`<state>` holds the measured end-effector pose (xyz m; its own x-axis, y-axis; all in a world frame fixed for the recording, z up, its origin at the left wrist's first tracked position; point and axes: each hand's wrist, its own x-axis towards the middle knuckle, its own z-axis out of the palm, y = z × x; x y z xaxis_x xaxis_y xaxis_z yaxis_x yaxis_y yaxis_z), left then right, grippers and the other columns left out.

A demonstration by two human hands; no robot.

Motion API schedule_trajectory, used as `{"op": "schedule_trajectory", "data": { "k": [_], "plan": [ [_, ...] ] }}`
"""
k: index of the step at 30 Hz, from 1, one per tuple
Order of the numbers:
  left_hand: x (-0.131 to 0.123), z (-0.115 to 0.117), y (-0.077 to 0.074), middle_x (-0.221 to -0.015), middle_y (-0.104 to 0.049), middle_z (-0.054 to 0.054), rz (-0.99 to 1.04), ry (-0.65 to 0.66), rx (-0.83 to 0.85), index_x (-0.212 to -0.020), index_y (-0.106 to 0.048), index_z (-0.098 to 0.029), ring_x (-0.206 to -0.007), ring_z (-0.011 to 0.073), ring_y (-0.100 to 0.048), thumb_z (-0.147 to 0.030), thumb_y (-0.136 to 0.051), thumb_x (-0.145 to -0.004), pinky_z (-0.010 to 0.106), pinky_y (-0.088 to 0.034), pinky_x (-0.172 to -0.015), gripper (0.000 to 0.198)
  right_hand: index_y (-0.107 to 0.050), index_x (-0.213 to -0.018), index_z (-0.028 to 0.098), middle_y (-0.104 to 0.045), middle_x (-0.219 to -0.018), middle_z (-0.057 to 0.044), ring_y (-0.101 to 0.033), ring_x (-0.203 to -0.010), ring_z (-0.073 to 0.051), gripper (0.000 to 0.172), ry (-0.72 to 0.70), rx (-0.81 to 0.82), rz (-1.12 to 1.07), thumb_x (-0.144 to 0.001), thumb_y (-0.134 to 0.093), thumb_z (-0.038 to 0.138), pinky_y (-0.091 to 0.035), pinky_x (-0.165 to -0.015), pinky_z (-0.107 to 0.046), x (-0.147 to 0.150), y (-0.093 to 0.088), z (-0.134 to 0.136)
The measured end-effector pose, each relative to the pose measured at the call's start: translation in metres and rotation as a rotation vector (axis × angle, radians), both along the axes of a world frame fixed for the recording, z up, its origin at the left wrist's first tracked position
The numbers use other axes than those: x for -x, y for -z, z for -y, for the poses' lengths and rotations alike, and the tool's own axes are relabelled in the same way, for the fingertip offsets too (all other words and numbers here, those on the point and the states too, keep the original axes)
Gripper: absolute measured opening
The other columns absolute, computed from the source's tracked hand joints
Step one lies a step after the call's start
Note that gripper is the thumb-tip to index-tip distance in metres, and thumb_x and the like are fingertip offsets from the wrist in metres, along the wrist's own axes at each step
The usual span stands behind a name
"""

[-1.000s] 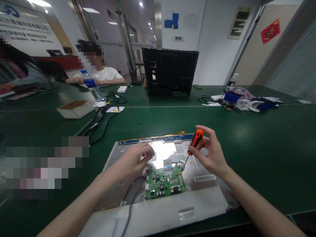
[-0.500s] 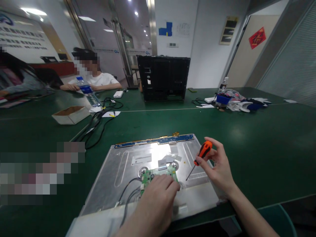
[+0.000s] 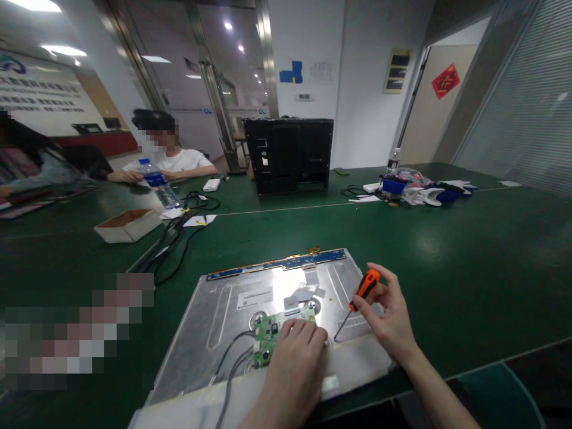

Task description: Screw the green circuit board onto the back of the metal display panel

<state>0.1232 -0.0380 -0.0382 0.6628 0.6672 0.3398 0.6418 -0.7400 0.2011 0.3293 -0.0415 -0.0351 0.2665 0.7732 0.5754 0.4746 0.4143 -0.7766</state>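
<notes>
A silver metal panel (image 3: 232, 304) lies on the green table, with a blue circuit strip (image 3: 277, 264) along its far edge. On the panel is a green circuit board (image 3: 264, 341) with dark cables at its left side. My left hand (image 3: 301, 351) rests over the board's right part; its fingers are together and curled, and what is beneath them is hidden. An orange and black screwdriver (image 3: 367, 288) is held between the thumb and fingers of my right hand (image 3: 388, 313). Its shaft slants down to the left, with the tip close to the panel right of my left hand.
A black monitor back (image 3: 292, 156) stands across the table. At the left are an open box (image 3: 128, 226), a bottle (image 3: 157, 182) and black cables (image 3: 179, 238). Gloves and bags (image 3: 420, 187) lie at the back right. Two people sit at the far left.
The view has shifted slightly. My left hand has moved right across the board, uncovering more of its left part. The screwdriver stays in my right hand, its tip now nearer my left hand.
</notes>
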Motion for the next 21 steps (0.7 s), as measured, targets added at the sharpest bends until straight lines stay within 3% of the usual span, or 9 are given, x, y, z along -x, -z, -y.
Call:
{"op": "schedule_trajectory", "data": {
  "k": [8,14,21],
  "plan": [
    [0.003,0.004,0.015,-0.085,-0.062,0.003,0.304,0.029,-0.173,-0.087,-0.057,-0.020,-0.082,0.0229,-0.055,0.001,-0.042,-0.079,0.039,-0.039,-0.087,0.027,-0.045,-0.132,0.026,-0.067,-0.076,0.003,-0.065,-0.060,-0.015,0.053,-0.006,-0.029,-0.001,-0.086,-0.070,0.029,-0.056,-0.056,-0.026,0.001,-0.005,0.003],
    [0.008,0.017,0.008,-0.081,-0.062,0.005,0.259,0.051,-0.292,-0.089,-0.058,-0.017,-0.074,0.0218,-0.054,-0.004,-0.041,-0.088,0.034,-0.039,-0.073,0.022,-0.042,-0.135,0.028,-0.070,-0.082,0.001,-0.067,-0.062,-0.015,0.055,-0.130,-0.085,0.064,-0.087,-0.067,0.022,-0.056,-0.059,-0.026,0.013,-0.017,0.004],
    [0.005,0.020,0.019,-0.075,-0.061,0.004,0.215,0.088,-0.372,-0.091,-0.060,-0.015,-0.067,0.0195,-0.055,-0.011,-0.034,-0.100,0.032,-0.040,-0.064,0.027,-0.038,-0.140,0.026,-0.069,-0.086,-0.001,-0.069,-0.069,-0.016,0.059,-0.205,-0.131,0.092,-0.088,-0.065,0.018,-0.058,-0.062,-0.028,0.025,-0.013,0.002]
  ]
}}
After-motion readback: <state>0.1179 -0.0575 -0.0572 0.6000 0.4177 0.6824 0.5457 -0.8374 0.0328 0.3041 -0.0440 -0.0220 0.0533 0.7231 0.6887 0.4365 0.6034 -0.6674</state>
